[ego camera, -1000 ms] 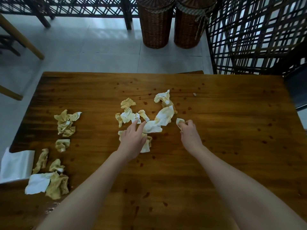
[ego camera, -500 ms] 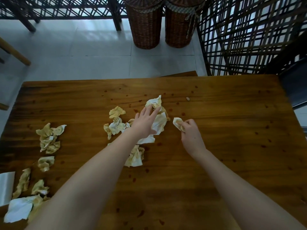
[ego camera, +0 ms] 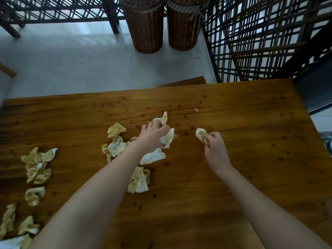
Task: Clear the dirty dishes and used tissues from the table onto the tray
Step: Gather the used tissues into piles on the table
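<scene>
At mid-table on my remote feed, the left hand curls fingers and thumb round a crumpled stained tissue, gripping it against the wooden table; the same hand also touches a second tissue standing up just beyond. The right hand, to the right and apart from the left, pinches a small yellowed wad between thumb and bent fingers, the wad poking out toward the far side. I count more used tissues around the left arm: a white one just beside the wrist, a folded clump partly hidden by the forearm, and a loose cluster to the left of the hand. A further scatter lies well apart along the table's left edge, running down to the near corner. Reddish-brown spots dot the wood, and a pale crumb sits alone near the far edge. Beyond the table, two tall wicker baskets stand side by side on pale floor tiles, beside a dark lattice screen.
</scene>
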### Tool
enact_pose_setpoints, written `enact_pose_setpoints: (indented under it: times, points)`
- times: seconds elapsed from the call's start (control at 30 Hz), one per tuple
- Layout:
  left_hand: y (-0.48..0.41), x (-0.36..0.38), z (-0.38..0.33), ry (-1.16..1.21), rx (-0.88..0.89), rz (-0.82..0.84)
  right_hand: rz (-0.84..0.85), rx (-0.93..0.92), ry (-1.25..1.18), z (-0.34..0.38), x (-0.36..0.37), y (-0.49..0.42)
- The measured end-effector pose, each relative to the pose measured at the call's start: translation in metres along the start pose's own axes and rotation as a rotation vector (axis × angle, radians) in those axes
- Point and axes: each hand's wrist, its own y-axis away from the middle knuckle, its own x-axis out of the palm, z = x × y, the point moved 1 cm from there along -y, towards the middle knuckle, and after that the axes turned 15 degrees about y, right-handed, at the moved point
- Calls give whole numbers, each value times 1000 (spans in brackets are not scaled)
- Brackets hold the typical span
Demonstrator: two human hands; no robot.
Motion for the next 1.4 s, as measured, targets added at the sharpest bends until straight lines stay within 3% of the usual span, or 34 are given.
enact_pose_setpoints:
  times: [0.47, 0.8, 1.17, 1.4]
  points:
    - [32, -15, -13, 26, 38, -252, -53, 78, 35, -6, -22, 29]
    - [87, 2, -24, -37, 22, -230, -112, 87, 59, -16, -51, 90]
    - [143, 1, -106, -35, 27, -260, -121, 209, 73, -70, -117, 159]
    - [145, 33, -222, 23, 81, -256, -191, 230, 79, -171, -178, 216]
